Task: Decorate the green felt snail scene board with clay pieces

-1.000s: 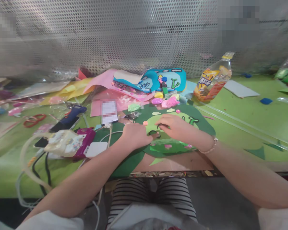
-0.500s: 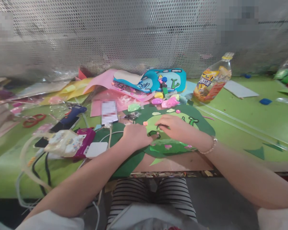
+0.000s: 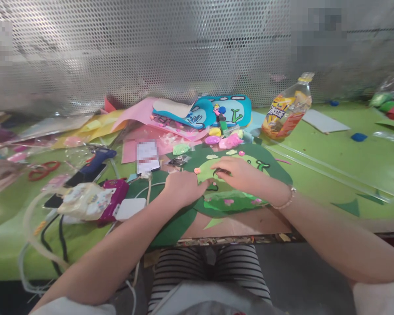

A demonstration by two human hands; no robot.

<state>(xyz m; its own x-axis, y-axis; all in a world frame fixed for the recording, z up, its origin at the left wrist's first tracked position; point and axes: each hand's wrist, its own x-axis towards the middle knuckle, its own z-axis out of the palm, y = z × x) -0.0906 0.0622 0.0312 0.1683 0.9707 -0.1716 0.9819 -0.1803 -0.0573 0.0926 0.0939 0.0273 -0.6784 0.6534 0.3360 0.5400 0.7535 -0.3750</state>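
Observation:
A dark green felt sheet [image 3: 276, 168] lies at the table's front edge, with a light green round piece [image 3: 205, 173] and small pink and orange bits stuck on it. My left hand [image 3: 182, 188] rests on the sheet's left part, fingers curled, thumb pressing by a thin dark curl [image 3: 212, 189]. My right hand [image 3: 239, 173] lies on the light green piece and pinches a thin dark strand [image 3: 216, 170] between its fingertips. A bracelet [image 3: 287, 202] circles my right wrist.
Left of the felt lie a phone [image 3: 147, 157] on a cable, a white charger [image 3: 129, 209], a magenta case [image 3: 113, 197], a blue glue gun [image 3: 98, 158] and red scissors [image 3: 41, 170]. Behind are pink sheets, clay lumps [image 3: 228, 141], a blue pouch [image 3: 223, 109] and a tilted bottle [image 3: 287, 109].
The view has shifted slightly. My left thumb has stretched out a little toward the dark curl; my right hand stays on the light green piece.

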